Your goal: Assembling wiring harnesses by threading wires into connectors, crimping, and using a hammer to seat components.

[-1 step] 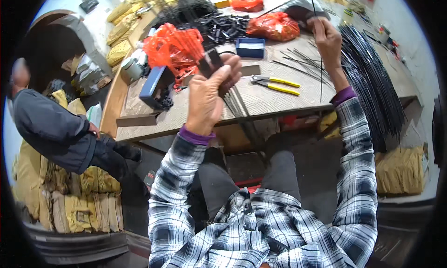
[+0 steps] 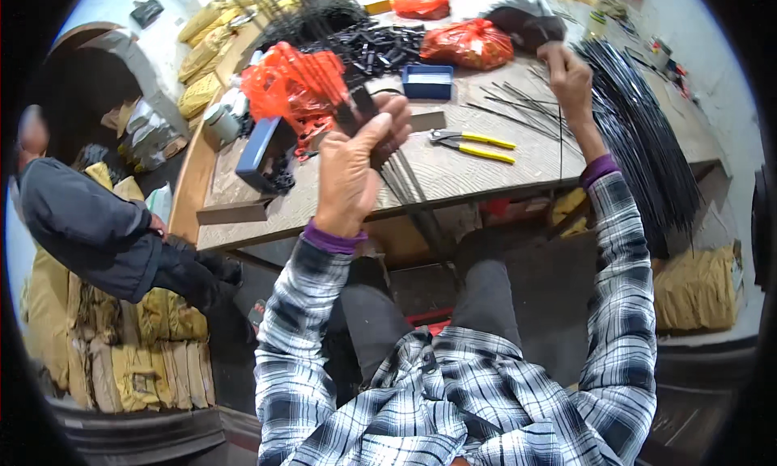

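My left hand (image 2: 352,163) is closed round a bundle of thin dark rods (image 2: 402,179), with flat black pieces (image 2: 354,110) at the grip. The rods run up past the orange bag and down over the table edge, smeared by motion. Over the far right of the table, my right hand (image 2: 569,74) pinches one thin black rod (image 2: 560,146) that hangs below the fingers. Something dark and blurred shows above that hand. Between my hands, pincers with yellow handles (image 2: 477,146) lie on the table (image 2: 356,211), near several loose thin rods (image 2: 518,110).
A big sheaf of black rods (image 2: 639,134) overhangs the table's right side. Orange bags (image 2: 465,45), black parts (image 2: 380,49), a blue box (image 2: 427,82) and a blue bin (image 2: 259,154) occupy the table. A person (image 2: 89,223) stands at left by stacked yellow sacks (image 2: 142,365).
My right hand has come slightly down toward me with its rod. My left hand keeps its grip on the bundle. The whole view has shifted a little.
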Motion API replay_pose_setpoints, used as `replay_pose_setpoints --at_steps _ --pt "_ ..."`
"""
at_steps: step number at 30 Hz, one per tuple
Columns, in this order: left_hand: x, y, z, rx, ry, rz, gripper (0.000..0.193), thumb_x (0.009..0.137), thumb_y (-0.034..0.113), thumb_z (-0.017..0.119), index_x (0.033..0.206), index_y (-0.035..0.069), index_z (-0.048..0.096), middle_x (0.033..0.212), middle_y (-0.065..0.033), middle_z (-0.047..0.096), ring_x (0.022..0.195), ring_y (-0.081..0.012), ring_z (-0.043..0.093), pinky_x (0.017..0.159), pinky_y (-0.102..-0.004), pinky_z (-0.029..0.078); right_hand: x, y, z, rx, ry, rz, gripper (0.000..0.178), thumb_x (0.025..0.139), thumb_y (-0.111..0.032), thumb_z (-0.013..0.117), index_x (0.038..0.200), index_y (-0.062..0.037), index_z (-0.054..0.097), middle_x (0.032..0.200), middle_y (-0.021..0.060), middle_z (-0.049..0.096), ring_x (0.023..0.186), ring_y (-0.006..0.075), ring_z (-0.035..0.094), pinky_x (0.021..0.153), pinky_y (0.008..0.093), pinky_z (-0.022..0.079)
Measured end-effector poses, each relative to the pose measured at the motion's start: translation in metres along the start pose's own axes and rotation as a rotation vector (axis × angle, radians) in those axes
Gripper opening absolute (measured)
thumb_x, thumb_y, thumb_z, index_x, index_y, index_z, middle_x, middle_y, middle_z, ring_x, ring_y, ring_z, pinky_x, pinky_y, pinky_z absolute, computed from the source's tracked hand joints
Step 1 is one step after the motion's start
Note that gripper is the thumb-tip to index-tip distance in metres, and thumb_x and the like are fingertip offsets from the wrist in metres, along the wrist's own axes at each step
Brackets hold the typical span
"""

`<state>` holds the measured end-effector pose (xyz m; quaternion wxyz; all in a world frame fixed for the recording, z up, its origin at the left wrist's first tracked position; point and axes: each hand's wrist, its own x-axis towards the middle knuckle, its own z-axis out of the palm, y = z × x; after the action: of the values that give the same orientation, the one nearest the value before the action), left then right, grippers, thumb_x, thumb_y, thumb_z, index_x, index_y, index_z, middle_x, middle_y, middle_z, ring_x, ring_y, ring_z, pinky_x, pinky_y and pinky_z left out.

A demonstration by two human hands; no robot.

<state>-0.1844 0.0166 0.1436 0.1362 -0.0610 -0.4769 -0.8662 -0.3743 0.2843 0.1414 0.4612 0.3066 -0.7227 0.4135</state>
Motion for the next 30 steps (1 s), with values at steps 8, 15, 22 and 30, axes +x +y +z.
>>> replay_pose_setpoints --at_steps 8,15,22,30 --pt "0.007 -0.008 0.015 -0.002 -0.031 -0.049 0.025 0.084 0.002 0.054 0.109 -0.005 0.053 0.102 -0.0172 0.061 0.093 -0.0242 0.061 0.083 -0.0331 0.051 -0.121 0.088 -0.079 -1.013 -0.716 0.116 0.016 0.079 -0.011 0.048 0.089 -0.0059 0.059 0.089 0.0148 0.058 0.078 0.0304 0.059 0.063 0.0407 0.049" --pt "0.003 -0.016 0.021 -0.013 -0.029 -0.05 0.025 0.085 0.002 0.054 0.11 -0.004 0.053 0.105 -0.0172 0.06 0.095 -0.0253 0.06 0.085 -0.0339 0.05 -0.095 -0.146 0.03 0.692 -0.83 0.419 0.031 0.089 -0.015 0.051 0.115 0.0 0.049 0.097 0.0072 0.058 0.086 0.0139 0.057 0.079 0.0272 0.045" --pt "-0.026 0.052 -0.021 0.972 -0.109 0.031 0.023 0.084 0.014 0.061 0.097 -0.004 0.061 0.083 -0.0056 0.064 0.071 -0.0087 0.057 0.065 -0.022 0.046 -0.071 -0.188 0.036 1.213 -0.755 0.805 0.02 0.093 -0.02 0.045 0.093 -0.0016 0.052 0.065 -0.0015 0.051 0.042 0.0021 0.039 0.039 0.0155 0.029" --pt "-0.028 0.029 -0.028 0.566 -0.105 0.168 0.025 0.086 0.005 0.053 0.109 -0.004 0.053 0.103 -0.0153 0.061 0.097 -0.0192 0.059 0.079 -0.0268 0.049 -0.082 -0.216 0.035 1.469 -1.173 0.913 0.024 0.093 -0.018 0.044 0.103 0.003 0.052 0.068 0.0057 0.057 0.046 0.007 0.052 0.043 0.0171 0.04"
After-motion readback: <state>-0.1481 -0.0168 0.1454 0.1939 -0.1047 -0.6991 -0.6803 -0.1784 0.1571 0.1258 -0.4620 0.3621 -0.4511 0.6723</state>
